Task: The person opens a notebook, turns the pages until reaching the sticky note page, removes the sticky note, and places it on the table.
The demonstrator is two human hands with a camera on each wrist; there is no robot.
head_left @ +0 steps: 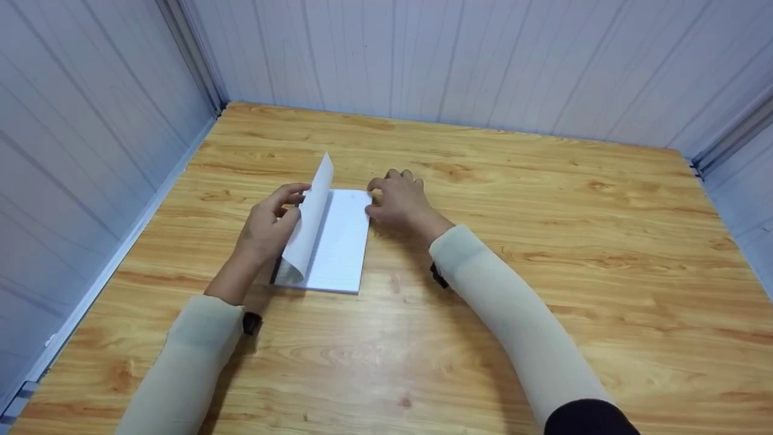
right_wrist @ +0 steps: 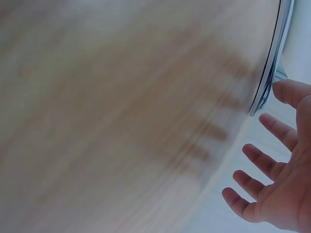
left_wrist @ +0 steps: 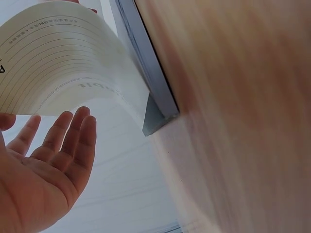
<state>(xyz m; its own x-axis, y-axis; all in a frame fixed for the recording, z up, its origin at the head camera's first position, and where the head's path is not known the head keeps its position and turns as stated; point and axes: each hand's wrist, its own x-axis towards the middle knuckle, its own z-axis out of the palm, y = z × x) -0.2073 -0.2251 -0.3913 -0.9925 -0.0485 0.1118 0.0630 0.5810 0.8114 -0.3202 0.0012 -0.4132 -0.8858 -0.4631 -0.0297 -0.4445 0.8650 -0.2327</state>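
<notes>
A notebook (head_left: 341,241) lies open on the wooden table, its lined right page facing up. One lined leaf (head_left: 314,217) stands raised and curved along the left side, and the left wrist view shows print on the leaf (left_wrist: 63,53). My left hand (head_left: 270,223) is at that leaf, thumb and fingertips close against its edge, with the fingers fairly straight. Beside the notebook's upper right edge is my right hand (head_left: 398,198), its fingers loosely bent and spread. In the right wrist view, the right thumb is nearest the notebook's corner (right_wrist: 265,90).
The wood-grain table (head_left: 543,254) extends widely to the right and in front of the notebook. Pale panelled walls (head_left: 423,60) border it at the back and sides. Dark wrist devices (head_left: 252,323) sit by both sleeves.
</notes>
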